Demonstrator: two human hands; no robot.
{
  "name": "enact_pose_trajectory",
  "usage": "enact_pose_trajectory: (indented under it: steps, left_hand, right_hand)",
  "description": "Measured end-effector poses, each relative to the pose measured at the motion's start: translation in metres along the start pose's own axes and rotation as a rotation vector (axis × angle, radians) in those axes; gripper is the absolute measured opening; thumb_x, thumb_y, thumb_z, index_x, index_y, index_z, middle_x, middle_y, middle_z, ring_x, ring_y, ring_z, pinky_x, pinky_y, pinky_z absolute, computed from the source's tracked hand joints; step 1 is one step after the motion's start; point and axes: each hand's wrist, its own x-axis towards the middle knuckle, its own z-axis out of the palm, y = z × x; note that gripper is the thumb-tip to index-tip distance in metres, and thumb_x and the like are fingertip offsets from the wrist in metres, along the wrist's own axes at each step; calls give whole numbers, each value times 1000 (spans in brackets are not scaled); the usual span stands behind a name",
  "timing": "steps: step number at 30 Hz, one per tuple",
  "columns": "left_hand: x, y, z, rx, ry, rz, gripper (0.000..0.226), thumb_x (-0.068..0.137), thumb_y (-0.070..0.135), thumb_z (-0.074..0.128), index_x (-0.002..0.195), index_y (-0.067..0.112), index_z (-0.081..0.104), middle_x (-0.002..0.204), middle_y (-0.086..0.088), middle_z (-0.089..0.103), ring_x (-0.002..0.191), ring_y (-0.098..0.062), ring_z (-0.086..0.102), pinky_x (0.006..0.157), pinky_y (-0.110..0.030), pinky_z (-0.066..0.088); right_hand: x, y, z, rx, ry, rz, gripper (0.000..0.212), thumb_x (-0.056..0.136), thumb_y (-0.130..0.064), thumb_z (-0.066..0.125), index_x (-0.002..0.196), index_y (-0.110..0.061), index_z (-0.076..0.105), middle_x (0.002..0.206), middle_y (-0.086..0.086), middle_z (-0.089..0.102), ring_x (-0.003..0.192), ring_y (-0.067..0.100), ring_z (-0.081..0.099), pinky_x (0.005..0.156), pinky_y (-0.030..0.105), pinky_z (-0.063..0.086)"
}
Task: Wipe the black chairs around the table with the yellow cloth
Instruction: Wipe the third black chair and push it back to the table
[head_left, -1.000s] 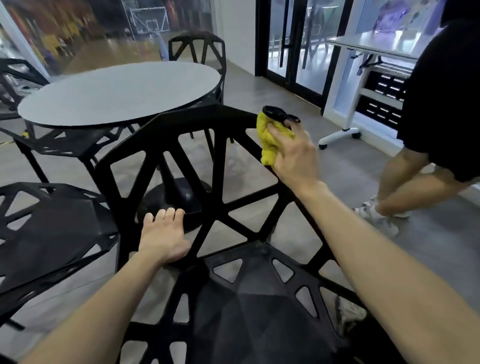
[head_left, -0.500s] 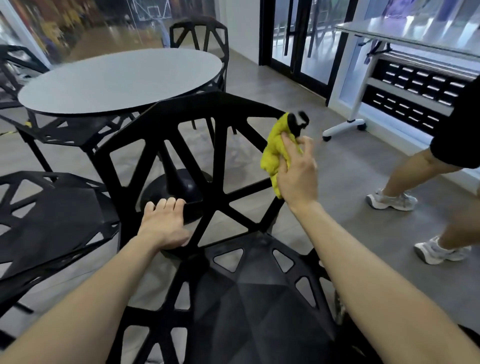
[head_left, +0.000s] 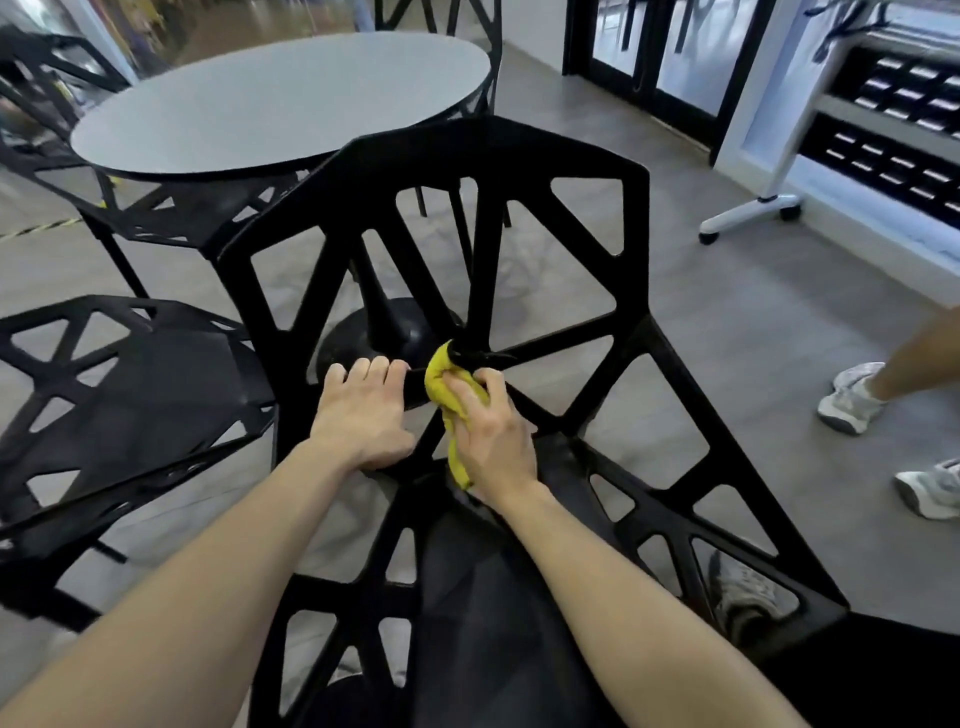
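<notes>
Pressing yellow cloth (head_left: 451, 387) against central strut junction of near black chair (head_left: 498, 156); right hand (head_left: 493, 434) fingers curling round cloth, tips hidden. Gripping backrest strut just left: left hand (head_left: 363, 415), fingers wrapped together. Counting four chairs, far ones cut off. Showing open floor right, bystander's sneakers (head_left: 852, 397) cropped at edge.

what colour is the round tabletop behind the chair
Plain light grey with a dark rim, on the round tabletop; the head view shows it.
</notes>
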Motion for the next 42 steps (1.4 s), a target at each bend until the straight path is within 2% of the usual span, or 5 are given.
enact_pose_trajectory:
  steps: [6, 11, 27, 36, 42]
  left_hand:
    - [0, 0, 6, 10, 60, 12, 83, 78, 51, 61, 152, 22, 35, 134, 0, 48, 127, -25, 46, 107, -45, 34]
    - [-2, -1, 2, -4, 52, 21, 83, 80, 51, 64, 152, 22, 35, 138, -2, 49, 130, -26, 47, 108, -46, 34]
    - [-7, 2, -8, -22, -14, 27, 91, 73, 35, 67, 156, 21, 32, 138, 0, 48, 132, -24, 46, 115, -44, 32]
    - [-32, -40, -2, 122, 132, 156, 99, 85, 23, 65, 170, 8, 18, 160, -8, 42, 145, -27, 43, 126, -38, 28]
    - [-34, -47, 7, 16, 133, 176, 109, 77, 25, 74, 169, 6, 19, 169, -11, 34, 154, -27, 36, 129, -38, 25]
  right_hand:
    - [-48, 76, -52, -126, -67, 306, 33, 102, -21, 60, 135, -23, 61, 124, 8, 54, 92, 44, 67, 70, 50, 56]
    - [17, 4, -32, -129, 22, 136, 41, 99, -22, 65, 140, -22, 61, 125, 8, 48, 80, 32, 64, 65, 42, 59]
    - [-39, 65, -37, -161, -255, 125, 34, 105, -30, 58, 136, -43, 66, 135, -8, 48, 96, 31, 66, 73, 38, 56]
    - [8, -17, -36, 111, 192, 244, 38, 103, -20, 66, 140, -26, 64, 117, -3, 54, 87, 16, 59, 76, 25, 46]
    - [-68, -48, 38, 57, -405, 226, 43, 103, -23, 59, 146, -30, 60, 129, 5, 55, 106, 38, 65, 86, 50, 54]
